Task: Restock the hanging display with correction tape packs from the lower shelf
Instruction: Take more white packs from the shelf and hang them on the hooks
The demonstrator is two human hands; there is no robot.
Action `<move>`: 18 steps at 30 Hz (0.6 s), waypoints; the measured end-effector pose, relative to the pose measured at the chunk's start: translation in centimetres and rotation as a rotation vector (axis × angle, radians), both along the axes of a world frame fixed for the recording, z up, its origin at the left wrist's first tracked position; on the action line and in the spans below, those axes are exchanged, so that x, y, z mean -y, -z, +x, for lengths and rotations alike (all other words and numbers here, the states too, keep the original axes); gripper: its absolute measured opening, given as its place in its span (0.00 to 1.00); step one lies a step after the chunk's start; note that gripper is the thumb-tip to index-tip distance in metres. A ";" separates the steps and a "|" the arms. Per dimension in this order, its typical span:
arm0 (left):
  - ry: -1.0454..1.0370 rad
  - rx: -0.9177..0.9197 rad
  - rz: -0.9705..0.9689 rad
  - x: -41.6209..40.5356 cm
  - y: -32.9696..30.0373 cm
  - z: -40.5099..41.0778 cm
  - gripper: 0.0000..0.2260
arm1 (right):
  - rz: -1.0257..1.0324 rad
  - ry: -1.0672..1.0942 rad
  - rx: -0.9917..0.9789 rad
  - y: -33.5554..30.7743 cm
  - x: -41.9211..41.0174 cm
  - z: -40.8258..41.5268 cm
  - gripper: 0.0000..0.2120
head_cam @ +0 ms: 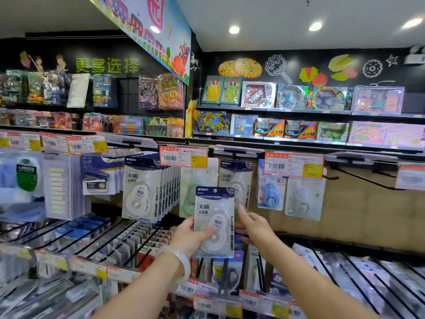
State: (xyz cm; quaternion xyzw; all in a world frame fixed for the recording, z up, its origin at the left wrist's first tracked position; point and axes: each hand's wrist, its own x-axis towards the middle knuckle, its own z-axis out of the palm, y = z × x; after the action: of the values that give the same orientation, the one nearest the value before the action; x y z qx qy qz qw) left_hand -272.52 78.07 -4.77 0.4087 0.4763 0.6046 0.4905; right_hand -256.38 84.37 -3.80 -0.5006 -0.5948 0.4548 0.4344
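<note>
Your left hand [187, 236] grips the correction tape pack [214, 221] upright before the hanging display [147, 187]; your right hand [253, 224] is open beside it, empty.

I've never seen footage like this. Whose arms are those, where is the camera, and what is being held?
No machine here: a person wears one camera on the head, looking forward and down, so both arms reach in from below. The left hand, with a pale bangle on its wrist, grips a correction tape pack upright. The right hand is open, fingers pointing up just right of the pack. Behind hang more packs on hooks under orange price tags. Below, a sloped wire shelf holds stationery; toy boxes line the far shelves.
</note>
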 end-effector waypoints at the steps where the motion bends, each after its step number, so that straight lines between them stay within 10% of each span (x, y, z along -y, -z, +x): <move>1: 0.003 0.004 0.004 0.2 -0.1 0.4 0.13 | 0.026 -0.075 -0.008 0.1 0.9 0.3 0.15; 18: -0.193 -0.206 0.257 3.5 -2.6 3.7 0.18 | 0.387 -0.138 0.028 -2.0 6.8 2.5 0.07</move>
State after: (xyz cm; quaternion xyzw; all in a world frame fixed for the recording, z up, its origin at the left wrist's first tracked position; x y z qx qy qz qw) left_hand -268.82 74.62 -2.18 0.4804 0.4798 0.6595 0.3226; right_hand -253.89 77.62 -1.80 -0.3721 -0.7101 0.3537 0.4818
